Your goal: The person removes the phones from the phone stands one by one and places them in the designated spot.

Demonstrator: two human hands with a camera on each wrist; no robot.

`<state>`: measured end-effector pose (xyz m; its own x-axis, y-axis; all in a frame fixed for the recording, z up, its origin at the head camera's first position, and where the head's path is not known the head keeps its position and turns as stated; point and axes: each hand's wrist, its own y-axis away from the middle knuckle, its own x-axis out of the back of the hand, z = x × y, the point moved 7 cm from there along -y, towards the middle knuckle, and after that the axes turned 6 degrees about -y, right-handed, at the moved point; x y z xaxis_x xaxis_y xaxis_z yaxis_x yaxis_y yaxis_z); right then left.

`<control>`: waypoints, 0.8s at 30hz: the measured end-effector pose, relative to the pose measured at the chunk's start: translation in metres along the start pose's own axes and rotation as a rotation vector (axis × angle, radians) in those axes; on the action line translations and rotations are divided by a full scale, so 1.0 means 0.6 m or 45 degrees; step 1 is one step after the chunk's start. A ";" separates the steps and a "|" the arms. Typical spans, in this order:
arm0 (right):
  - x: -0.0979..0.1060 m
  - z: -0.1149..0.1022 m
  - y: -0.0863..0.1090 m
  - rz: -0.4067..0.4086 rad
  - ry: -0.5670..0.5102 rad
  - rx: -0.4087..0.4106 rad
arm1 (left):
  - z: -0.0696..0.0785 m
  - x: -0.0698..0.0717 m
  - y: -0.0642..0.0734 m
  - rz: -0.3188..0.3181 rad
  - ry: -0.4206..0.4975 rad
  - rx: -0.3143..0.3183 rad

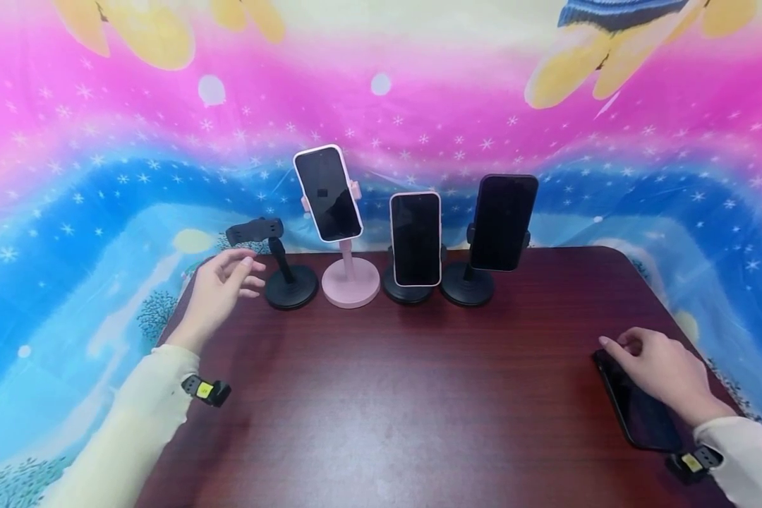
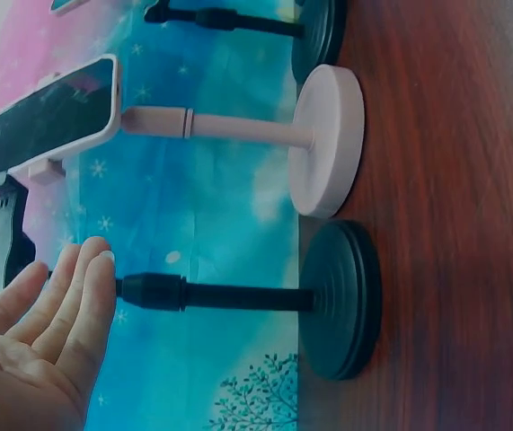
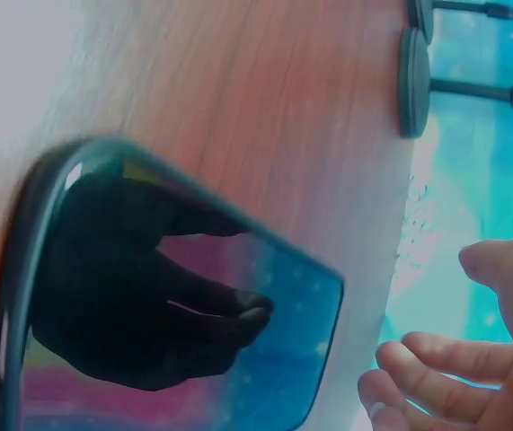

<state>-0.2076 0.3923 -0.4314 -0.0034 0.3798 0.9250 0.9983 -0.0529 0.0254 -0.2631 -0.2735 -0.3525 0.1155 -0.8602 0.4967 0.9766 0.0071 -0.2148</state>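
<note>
At the left end of a row of phone stands, my left hand (image 1: 219, 286) is raised beside a black phone stand (image 1: 292, 287) with a bare clamp (image 1: 254, 231). Its fingers are loosely extended, and in the left wrist view the palm shows with nothing in it. Over on the right, a dark smartphone (image 1: 641, 418) lies screen up on the table. My right hand (image 1: 663, 367) is over this phone with loosely bent fingers. The right wrist view shows thumb and fingers spread apart, away from the phone (image 3: 184, 296), whose glossy screen reflects the hand.
A white-cased phone (image 1: 329, 194) sits tilted in a pink stand (image 1: 351, 286). Beside it, a pink-edged phone (image 1: 415, 240) and a black phone (image 1: 504, 222) are upright in black stands. A patterned cloth (image 1: 381, 120) hangs behind the dark wooden table (image 1: 406, 395).
</note>
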 end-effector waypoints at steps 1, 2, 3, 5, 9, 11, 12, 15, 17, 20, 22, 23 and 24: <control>-0.001 -0.006 0.001 0.006 -0.001 0.008 | 0.001 -0.003 0.002 0.000 -0.007 -0.002; -0.003 -0.011 0.002 0.008 -0.002 0.015 | 0.002 -0.005 0.004 -0.001 -0.011 -0.005; -0.005 -0.017 0.004 0.006 -0.003 0.023 | 0.003 -0.008 0.006 -0.001 -0.011 -0.008; -0.008 -0.029 0.006 0.006 -0.002 0.040 | 0.005 -0.015 0.010 -0.004 -0.005 -0.017; -0.018 -0.055 0.009 -0.008 -0.010 0.076 | 0.007 -0.029 0.016 -0.022 0.009 -0.038; -0.022 -0.070 0.010 -0.004 -0.011 0.093 | 0.007 -0.035 0.019 -0.034 0.019 -0.048; -0.024 -0.077 0.011 -0.003 -0.012 0.103 | 0.007 -0.037 0.020 -0.040 0.025 -0.051; -0.030 -0.099 0.015 0.012 -0.014 0.134 | 0.009 -0.045 0.025 -0.051 0.034 -0.057; -0.034 -0.112 0.017 0.010 -0.026 0.156 | 0.012 -0.050 0.028 -0.057 0.039 -0.061; -0.041 -0.128 0.021 0.011 -0.033 0.179 | 0.016 -0.058 0.030 -0.064 0.040 -0.060; -0.046 -0.138 0.024 -0.002 -0.044 0.190 | 0.019 -0.064 0.031 -0.072 0.038 -0.057; -0.049 -0.143 0.025 -0.007 -0.050 0.194 | 0.020 -0.067 0.032 -0.076 0.042 -0.054; -0.051 -0.148 0.026 -0.008 -0.053 0.196 | 0.022 -0.070 0.032 -0.080 0.043 -0.051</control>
<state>-0.1970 0.2979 -0.4257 -0.0106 0.4177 0.9085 0.9955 0.0904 -0.0300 -0.2466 -0.2308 -0.3665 0.0474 -0.8749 0.4821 0.9737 -0.0673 -0.2178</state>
